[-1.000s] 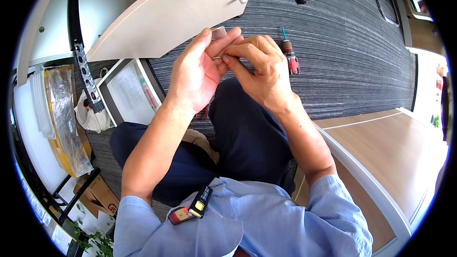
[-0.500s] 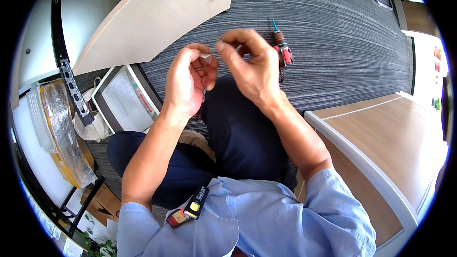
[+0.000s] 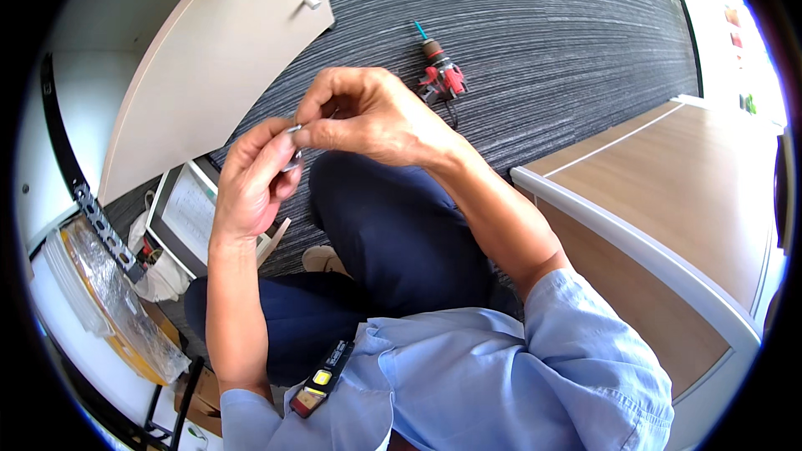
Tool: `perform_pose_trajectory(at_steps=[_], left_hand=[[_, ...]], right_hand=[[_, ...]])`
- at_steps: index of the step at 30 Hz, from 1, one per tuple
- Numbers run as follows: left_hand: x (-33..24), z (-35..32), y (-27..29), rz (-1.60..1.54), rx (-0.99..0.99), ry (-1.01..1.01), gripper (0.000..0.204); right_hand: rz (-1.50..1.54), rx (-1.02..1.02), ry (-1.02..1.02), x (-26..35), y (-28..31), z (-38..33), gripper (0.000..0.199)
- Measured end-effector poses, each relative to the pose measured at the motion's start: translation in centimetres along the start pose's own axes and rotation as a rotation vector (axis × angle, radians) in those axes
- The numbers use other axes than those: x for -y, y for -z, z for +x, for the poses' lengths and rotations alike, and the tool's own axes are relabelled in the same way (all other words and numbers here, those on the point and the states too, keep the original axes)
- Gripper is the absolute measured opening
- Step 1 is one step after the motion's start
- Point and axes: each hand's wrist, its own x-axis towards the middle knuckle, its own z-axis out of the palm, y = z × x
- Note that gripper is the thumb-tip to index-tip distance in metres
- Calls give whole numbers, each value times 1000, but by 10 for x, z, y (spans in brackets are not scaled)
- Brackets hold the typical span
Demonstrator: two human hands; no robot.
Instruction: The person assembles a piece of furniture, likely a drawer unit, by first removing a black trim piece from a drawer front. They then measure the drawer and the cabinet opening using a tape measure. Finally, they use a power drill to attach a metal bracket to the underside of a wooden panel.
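In front of my knees, my left hand [image 3: 249, 184] is closed, with its thumb and fingers pinching a small silver metal part [image 3: 291, 129]. The fingertips of my right hand [image 3: 361, 121] close on the same part from the right, so the two hands meet there. Another bit of grey metal [image 3: 293, 162] shows lower down at my left fingers. My grip covers most of these pieces, and I cannot make out their exact kind. Just left of and beyond the hands stands a light wood-coloured cabinet door [image 3: 217, 58] with a small silver knob [image 3: 312, 2].
A red and black power drill [image 3: 443, 75] with a blue bit lies on the grey striped carpet [image 3: 535, 58]. At left are a black slide rail [image 3: 96, 221], a drawer [image 3: 159, 221] and a plastic-wrapped roll [image 3: 113, 301]. A wooden cabinet [image 3: 660, 192] stands at right.
My hands have moved left in view and come together; the right fingertips, apart from the left hand before, now meet it at the small metal part. The whole view has shifted too.
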Motion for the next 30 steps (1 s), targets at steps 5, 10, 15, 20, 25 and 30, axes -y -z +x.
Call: perform_pose_trajectory(at_steps=[5, 10, 15, 20, 25, 30], left_hand=[[-6, -2, 1, 144, 95, 15, 20], [-6, -2, 6, 159, 78, 121, 20], [3, 1, 4, 346, -62, 131, 20], [4, 2, 12, 203, -125, 102, 22], [3, 6, 33, -286, -211, 0, 24], [9, 8, 25, -487, -100, -4, 25]], right_hand=[[33, 117, -59, -9, 12, -2, 11], [-408, 79, 7, 1, 11, -4, 11], [-666, 52, 94, -6, 5, -4, 13], [-508, 64, 117, -17, 9, -6, 23], [277, -917, -394, -141, 87, -26, 41], [-286, -1344, -709, -234, 134, -28, 80]])
